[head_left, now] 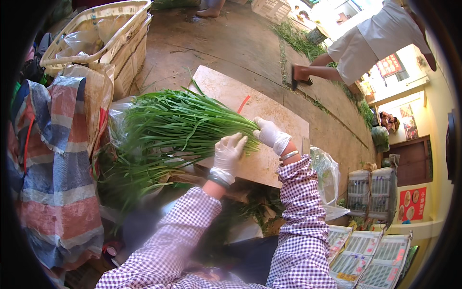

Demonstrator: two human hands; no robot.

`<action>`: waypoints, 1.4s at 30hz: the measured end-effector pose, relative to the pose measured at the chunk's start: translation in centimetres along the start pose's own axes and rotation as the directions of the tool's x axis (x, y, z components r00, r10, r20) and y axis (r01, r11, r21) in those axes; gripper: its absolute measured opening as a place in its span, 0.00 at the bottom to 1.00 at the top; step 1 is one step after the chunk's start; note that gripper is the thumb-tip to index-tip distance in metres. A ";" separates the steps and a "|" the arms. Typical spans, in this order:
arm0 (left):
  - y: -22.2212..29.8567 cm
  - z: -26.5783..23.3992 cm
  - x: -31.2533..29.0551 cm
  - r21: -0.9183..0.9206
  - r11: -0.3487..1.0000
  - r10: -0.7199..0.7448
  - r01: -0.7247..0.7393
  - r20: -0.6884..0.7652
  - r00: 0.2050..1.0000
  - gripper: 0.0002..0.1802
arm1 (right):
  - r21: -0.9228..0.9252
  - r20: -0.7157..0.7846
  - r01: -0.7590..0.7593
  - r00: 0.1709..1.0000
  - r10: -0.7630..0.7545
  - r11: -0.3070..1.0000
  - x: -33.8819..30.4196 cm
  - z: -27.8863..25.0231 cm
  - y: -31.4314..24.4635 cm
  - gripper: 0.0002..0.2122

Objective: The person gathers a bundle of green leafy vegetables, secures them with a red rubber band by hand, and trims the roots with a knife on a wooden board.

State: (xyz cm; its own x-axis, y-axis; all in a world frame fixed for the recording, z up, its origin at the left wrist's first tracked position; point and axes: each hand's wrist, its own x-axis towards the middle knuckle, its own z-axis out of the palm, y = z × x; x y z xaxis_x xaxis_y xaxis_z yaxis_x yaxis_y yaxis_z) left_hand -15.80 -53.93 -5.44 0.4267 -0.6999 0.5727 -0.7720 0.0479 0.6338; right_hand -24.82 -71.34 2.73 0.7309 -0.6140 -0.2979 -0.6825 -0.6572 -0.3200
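Observation:
A big bunch of long green garlic chives (pixel 187 118) lies across a worn, light-coloured board (pixel 284 113), its leaves fanning out to the left. My right hand (pixel 272 135), in a thin white glove, closes round the stem ends at the bunch's right. Just nearer to me, my left hand (pixel 227 155), gloved too, has its fingers curled against the near side of the stems. A short red strip (pixel 244 104) rests on the board beyond the bunch. More green leaves hang below the board's left edge.
A striped woven sack (pixel 65 178) stands at my left, with a cream plastic crate (pixel 130 53) behind it. Clear plastic bags (pixel 327 178) hang at the board's right. Stacked crates (pixel 358 255) stand lower right. Another person (pixel 370 45) walks at the upper right.

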 end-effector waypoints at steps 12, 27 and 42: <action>-0.6 1.8 -0.7 0.202 0.979 -0.034 -0.010 0.212 0.977 0.32 | -0.224 -0.005 0.020 1.000 -0.022 0.974 0.0 -1.0 -3.4 0.08; 1.0 3.0 1.8 0.466 0.861 0.067 -0.204 0.295 0.953 0.17 | -0.391 0.087 -0.027 0.994 0.067 0.920 -0.5 -6.7 -12.3 0.10; -5.4 1.2 5.1 0.315 0.889 -0.008 -0.332 0.737 0.676 0.63 | -0.067 -0.477 -0.193 0.868 0.138 0.979 -13.0 -24.8 -10.0 0.09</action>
State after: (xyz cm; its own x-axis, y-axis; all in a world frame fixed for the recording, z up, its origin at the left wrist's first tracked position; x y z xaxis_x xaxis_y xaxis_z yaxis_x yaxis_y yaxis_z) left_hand -10.04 -58.61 -6.58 -0.0522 -0.9986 -0.0011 -0.9765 0.0508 0.2093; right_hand -27.53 -67.65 32.10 0.5399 -0.8323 0.1258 -0.8089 -0.5544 -0.1958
